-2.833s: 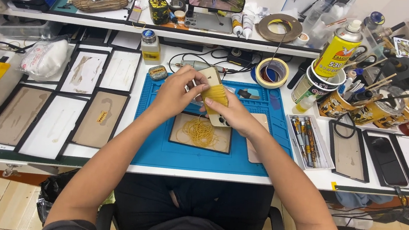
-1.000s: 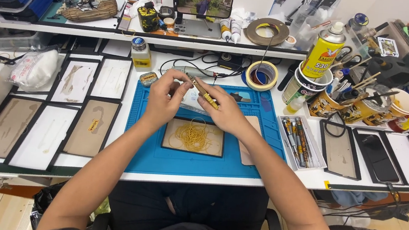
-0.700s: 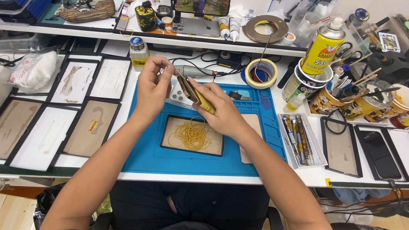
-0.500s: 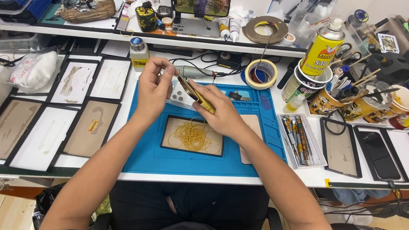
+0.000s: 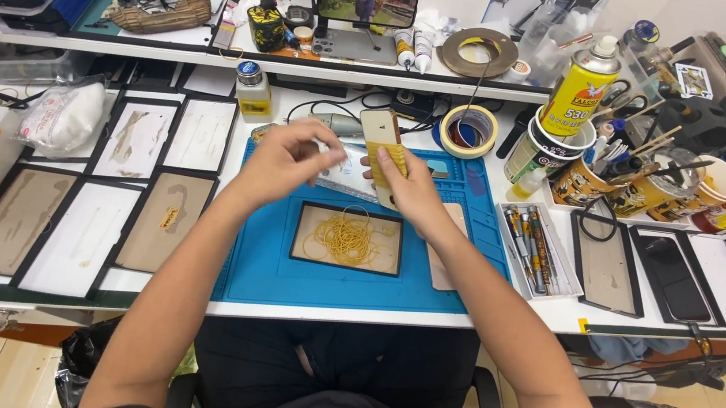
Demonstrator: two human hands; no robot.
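- Phone-shaped flat slab, pale at the top with yellow bands round its middle (image 5: 384, 144), stands upright above the blue work mat (image 5: 260, 256), pinched in your right hand (image 5: 413, 191).
- Your left hand (image 5: 283, 156) is curled, fingertips closed on something small I cannot make out; a hard pull could twist the slab loose.
- Dropped, it lands on the black tray of yellow rubber bands (image 5: 347, 239).
- Tape roll (image 5: 469, 130) and yellow spray can (image 5: 577, 87) crowd your right.
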